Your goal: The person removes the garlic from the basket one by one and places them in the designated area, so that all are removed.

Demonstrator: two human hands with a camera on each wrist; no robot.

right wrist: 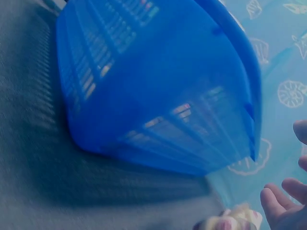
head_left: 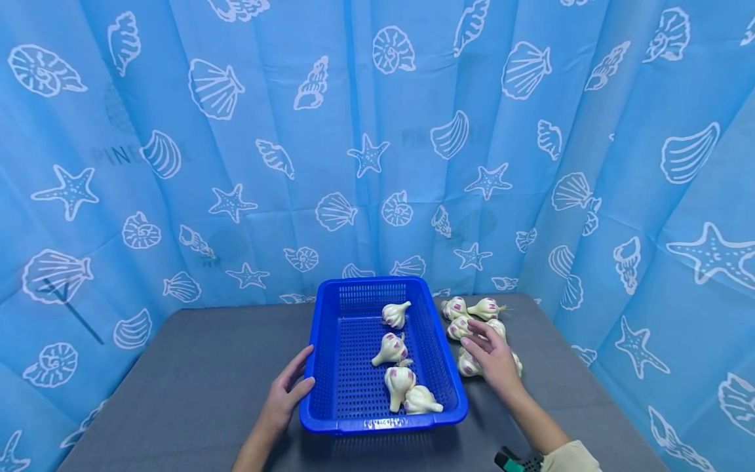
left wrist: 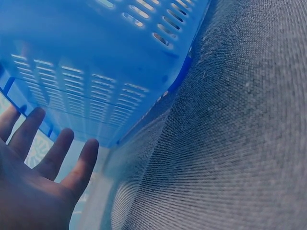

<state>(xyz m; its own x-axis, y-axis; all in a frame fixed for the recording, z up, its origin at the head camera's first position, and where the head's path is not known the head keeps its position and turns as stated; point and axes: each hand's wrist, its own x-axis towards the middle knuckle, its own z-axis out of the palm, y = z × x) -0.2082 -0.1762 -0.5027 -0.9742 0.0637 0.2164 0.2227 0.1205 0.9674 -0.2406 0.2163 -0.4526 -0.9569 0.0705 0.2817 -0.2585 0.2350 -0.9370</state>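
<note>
A blue plastic basket (head_left: 323, 367) with slotted sides stands on the table, holding several garlic bulbs (head_left: 400, 380) along its right half. My left hand (head_left: 284, 396) is at the basket's left rim, its fingers spread along the outer side; in the left wrist view the fingers (left wrist: 60, 148) look extended and not wrapped round the rim. To the right of the basket, my right hand (head_left: 495, 360) hovers over a group of loose garlic bulbs (head_left: 455, 308), partly hiding some. The right wrist view shows its fingers (right wrist: 274, 201) loosely bent with no bulb between them.
The table has a dark grey cloth (head_left: 230, 367). Behind and at both sides hangs a blue curtain (head_left: 366, 196) with white shell and starfish prints. A black and green object (head_left: 513, 461) lies by the right sleeve (head_left: 571, 459) at the lower edge.
</note>
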